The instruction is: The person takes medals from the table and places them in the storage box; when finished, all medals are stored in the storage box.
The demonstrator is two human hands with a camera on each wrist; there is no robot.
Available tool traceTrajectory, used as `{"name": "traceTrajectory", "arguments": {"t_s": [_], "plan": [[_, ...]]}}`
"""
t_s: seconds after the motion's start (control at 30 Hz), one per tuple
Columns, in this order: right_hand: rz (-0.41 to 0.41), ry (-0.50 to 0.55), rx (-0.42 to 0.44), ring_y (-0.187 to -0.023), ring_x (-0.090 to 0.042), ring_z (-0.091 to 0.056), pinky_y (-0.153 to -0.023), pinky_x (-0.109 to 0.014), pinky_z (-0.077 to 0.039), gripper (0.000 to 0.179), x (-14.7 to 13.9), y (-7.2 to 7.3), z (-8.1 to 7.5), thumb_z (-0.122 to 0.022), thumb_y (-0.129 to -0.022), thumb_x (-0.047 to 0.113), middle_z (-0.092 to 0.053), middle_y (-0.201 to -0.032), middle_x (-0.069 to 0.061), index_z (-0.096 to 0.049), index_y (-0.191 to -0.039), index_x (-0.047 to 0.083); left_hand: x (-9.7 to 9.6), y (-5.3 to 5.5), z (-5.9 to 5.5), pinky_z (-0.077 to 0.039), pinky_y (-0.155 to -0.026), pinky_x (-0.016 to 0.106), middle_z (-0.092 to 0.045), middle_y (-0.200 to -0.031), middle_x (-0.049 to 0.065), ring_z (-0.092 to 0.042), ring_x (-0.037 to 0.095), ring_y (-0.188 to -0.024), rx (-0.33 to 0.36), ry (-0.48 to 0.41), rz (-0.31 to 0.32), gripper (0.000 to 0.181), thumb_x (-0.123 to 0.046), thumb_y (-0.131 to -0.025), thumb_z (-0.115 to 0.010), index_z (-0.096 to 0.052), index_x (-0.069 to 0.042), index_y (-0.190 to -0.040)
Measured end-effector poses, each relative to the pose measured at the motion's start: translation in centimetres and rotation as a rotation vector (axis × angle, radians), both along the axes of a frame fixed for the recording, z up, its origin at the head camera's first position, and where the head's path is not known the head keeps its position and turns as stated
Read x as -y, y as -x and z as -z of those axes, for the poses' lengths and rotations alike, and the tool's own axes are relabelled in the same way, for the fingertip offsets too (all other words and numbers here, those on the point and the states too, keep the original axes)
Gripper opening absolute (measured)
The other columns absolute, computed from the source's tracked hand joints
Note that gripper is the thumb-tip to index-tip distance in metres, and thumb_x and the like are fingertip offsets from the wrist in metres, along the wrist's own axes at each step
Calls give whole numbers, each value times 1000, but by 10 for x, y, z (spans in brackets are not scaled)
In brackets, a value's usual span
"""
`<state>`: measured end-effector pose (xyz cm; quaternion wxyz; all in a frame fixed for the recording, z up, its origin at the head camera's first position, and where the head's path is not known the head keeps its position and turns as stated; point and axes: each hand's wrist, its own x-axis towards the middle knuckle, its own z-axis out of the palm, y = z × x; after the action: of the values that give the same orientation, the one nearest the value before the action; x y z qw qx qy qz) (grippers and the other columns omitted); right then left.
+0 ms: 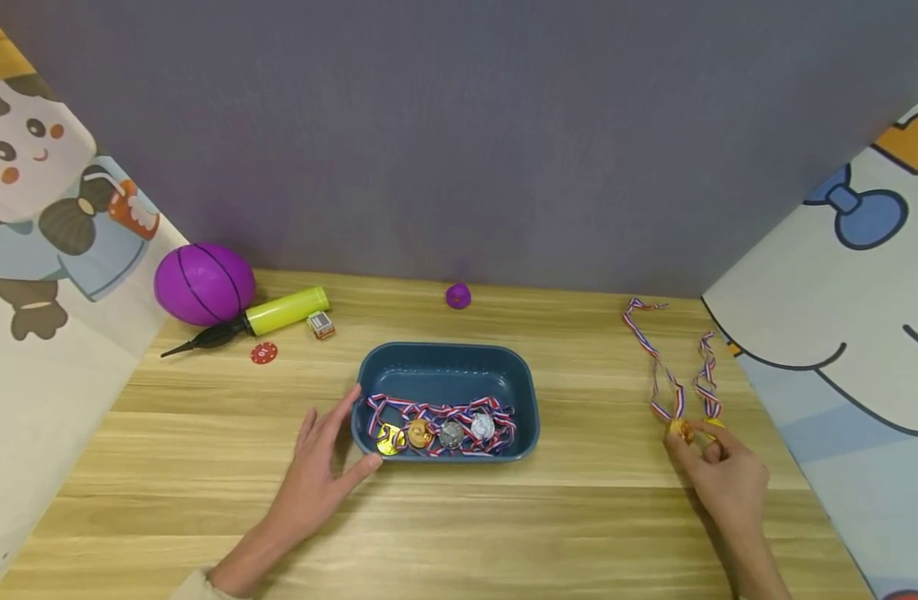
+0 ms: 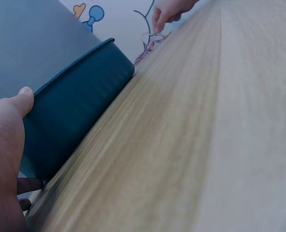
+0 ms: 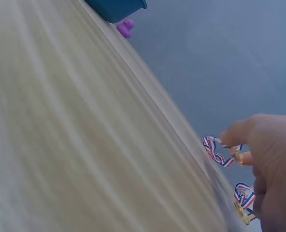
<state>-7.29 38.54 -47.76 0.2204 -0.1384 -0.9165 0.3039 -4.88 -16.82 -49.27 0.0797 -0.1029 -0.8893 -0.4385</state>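
My right hand point(image 1: 725, 479) pinches a bronze-gold medal point(image 1: 681, 430) between thumb and finger, at the right of the table. Its striped red, white and blue ribbon point(image 1: 642, 337) trails toward the back. A second medal, yellow-gold point(image 3: 241, 212), lies beside that hand, partly hidden by it in the head view; its ribbon point(image 1: 705, 379) is bunched behind it. My left hand point(image 1: 312, 479) touches the near left corner of a dark blue bin point(image 1: 534, 392) with fingers spread and thumb against the rim. Inside lie several medals, among them a silver one point(image 1: 482, 427), with tangled ribbons.
At the back left are a purple ball point(image 1: 204, 283), a yellow-green hand pump point(image 1: 286, 311), a small box point(image 1: 321, 325) and a red chip point(image 1: 264, 353). Behind the bin sits a small purple object point(image 1: 458, 296). A grey panel point(image 1: 459, 150) closes the back.
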Motion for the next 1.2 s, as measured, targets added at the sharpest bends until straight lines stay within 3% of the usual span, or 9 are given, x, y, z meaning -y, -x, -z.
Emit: {"name": "traceTrajectory", "arguments": {"t_s": [0.17,0.37,0.53,0.7,0.83,0.97,1.03,1.2], "plan": [[16,59,-126,-55,3,-35,-53,-13,-29,31,3,2,-3,-93,-84,4,-45,-61,7,-81,-111,-2,0,1,0,-3,-137,65,-44,-174,18,-45,50,-155,-9,0,4,95,-43,-99,-82,-30,-28,-177],[16,136,-179,-51,8,-36,-45,-10,-28,31,10,3,-11,-91,-84,-3,-50,-66,7,-79,-112,-1,1,0,0,-3,-138,65,-43,-174,17,-45,50,-155,-9,3,4,95,-43,-99,-82,-29,-28,-177],[-11,164,-310,-52,11,-33,-46,-9,-26,32,24,0,-21,-85,-83,-11,-50,-72,9,-76,-113,-10,1,0,1,-2,-138,64,-43,-174,18,-45,50,-155,-5,1,2,95,-44,-100,-82,-29,-29,-177],[-127,246,-530,-57,3,-35,-51,-10,-26,33,42,-5,-40,-74,-81,-18,-57,-84,12,-66,-112,-25,1,1,1,-2,-138,63,-43,-174,18,-46,51,-155,-10,6,0,95,-45,-100,-81,-29,-29,-177],[-221,342,-687,-60,-4,-38,-52,-13,-26,35,46,-2,-45,-67,-81,-19,-64,-87,8,-59,-112,-31,2,1,1,-2,-138,63,-43,-174,18,-46,51,-155,-9,4,-1,95,-43,-100,-82,-29,-28,-177],[-233,417,-754,-75,-7,-54,-64,-10,-42,35,43,2,-41,-63,-83,-19,-67,-99,3,-59,-115,-30,1,1,2,-2,-138,64,-43,-174,18,-45,51,-155,-5,4,0,95,-43,-100,-82,-29,-28,-177],[-310,526,-792,-90,-12,-63,-76,-13,-52,32,44,5,-40,-61,-87,-21,-67,-112,-6,-57,-118,-29,1,1,2,-2,-138,64,-42,-175,18,-45,51,-155,-4,5,1,95,-44,-100,-82,-29,-29,-177],[-661,833,-853,-120,-31,-72,-107,-28,-60,22,54,17,-41,-50,-107,-13,-56,-142,-30,-41,-126,-21,1,0,2,-2,-137,65,-42,-175,17,-45,51,-155,-5,2,2,95,-43,-99,-82,-29,-29,-177]]}}
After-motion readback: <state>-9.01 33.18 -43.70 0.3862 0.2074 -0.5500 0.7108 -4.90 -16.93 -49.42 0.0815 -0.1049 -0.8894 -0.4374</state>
